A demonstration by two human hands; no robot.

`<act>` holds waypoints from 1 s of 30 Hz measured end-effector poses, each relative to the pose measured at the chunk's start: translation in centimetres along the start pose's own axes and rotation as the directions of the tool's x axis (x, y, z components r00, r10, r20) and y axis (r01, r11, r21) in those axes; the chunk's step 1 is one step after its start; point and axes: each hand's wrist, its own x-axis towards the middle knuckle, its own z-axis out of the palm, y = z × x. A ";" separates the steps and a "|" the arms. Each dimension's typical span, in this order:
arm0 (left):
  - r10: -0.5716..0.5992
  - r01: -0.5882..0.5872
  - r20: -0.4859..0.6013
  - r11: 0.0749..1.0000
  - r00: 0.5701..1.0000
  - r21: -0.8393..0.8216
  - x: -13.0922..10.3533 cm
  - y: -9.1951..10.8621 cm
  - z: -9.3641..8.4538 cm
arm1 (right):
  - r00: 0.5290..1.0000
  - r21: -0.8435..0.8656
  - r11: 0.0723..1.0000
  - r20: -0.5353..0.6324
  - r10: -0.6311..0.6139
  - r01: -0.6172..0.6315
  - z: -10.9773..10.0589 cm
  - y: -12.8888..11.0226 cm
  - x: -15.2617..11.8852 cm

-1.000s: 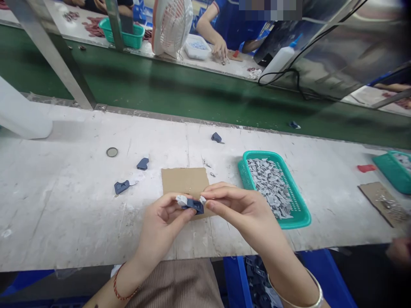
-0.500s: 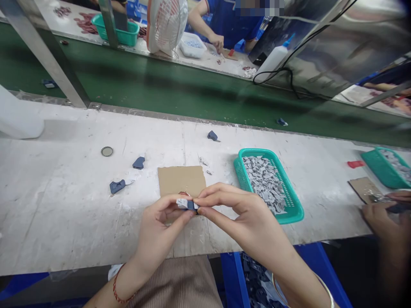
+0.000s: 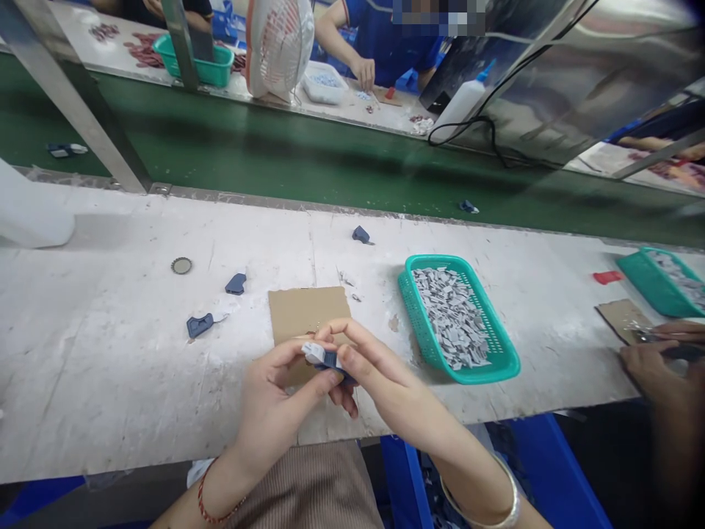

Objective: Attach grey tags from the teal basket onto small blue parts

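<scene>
A small dark blue plastic part with a pale grey piece at one end [image 3: 329,360] sits between my two hands, over the near side of a piece of brown cardboard [image 3: 305,312]. My left hand [image 3: 280,393] pinches it from the left, thumb below and forefinger above. From the right, my right hand [image 3: 380,367] closes on the same part with thumb and fingers; its lower fingers curl beneath. Part of the piece is hidden by my fingers. To the right stands a green basket [image 3: 410,316] full of small flat grey pieces.
Dark blue parts [image 3: 236,283] and a round metal cap [image 3: 181,266] lie left of the cardboard. Beyond the bench runs a green conveyor belt [image 3: 275,169] with a few parts on it. A co-worker's hands [image 3: 655,367] are at the right. A blue bin [image 3: 407,477] stands below.
My right hand has shifted its grip, with its fingers now wrapping over and under the part. The part has tilted. Pieces on the green belt have moved left.
</scene>
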 end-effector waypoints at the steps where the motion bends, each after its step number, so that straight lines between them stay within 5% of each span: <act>1: -0.013 0.013 -0.025 1.000 1.000 0.010 0.0 -0.1 0.1 | 1.000 0.049 0.999 0.018 0.010 -0.011 0.2 0.3 0.1; 5: -0.015 0.022 -0.125 0.999 0.992 0.048 0.2 -0.5 0.6 | 0.999 0.259 0.966 -0.045 0.020 -0.007 0.9 1.0 0.7; 9: -0.050 0.047 -0.089 0.998 0.995 -0.037 0.6 -0.6 0.9 | 0.986 0.353 0.935 -0.136 0.094 -0.040 1.2 1.2 0.6; 12: -0.027 0.026 -0.016 0.998 1.000 -0.061 0.9 -0.4 1.2 | 0.989 0.419 0.904 -0.072 0.127 -0.086 1.0 1.1 0.3; 21: -0.078 0.086 0.082 0.992 0.994 -0.093 1.2 -0.9 2.0 | 0.985 0.303 0.951 -0.175 -0.007 0.061 0.2 2.0 -0.2; 25: -0.120 0.124 0.067 0.991 0.990 -0.045 1.9 -0.4 1.9 | 0.989 0.101 0.994 -0.146 -0.036 0.051 -1.9 1.6 -1.0; 27: -0.159 0.158 -0.023 0.987 0.987 -0.041 3.1 0.5 1.3 | 0.953 -0.160 0.983 -0.270 -0.136 0.095 -4.6 1.2 -1.6; 30: -0.217 0.211 -0.115 0.976 0.969 -0.063 5.7 2.5 -0.4 | 0.752 -0.611 0.791 -0.536 -0.383 -0.032 -10.3 1.0 -2.4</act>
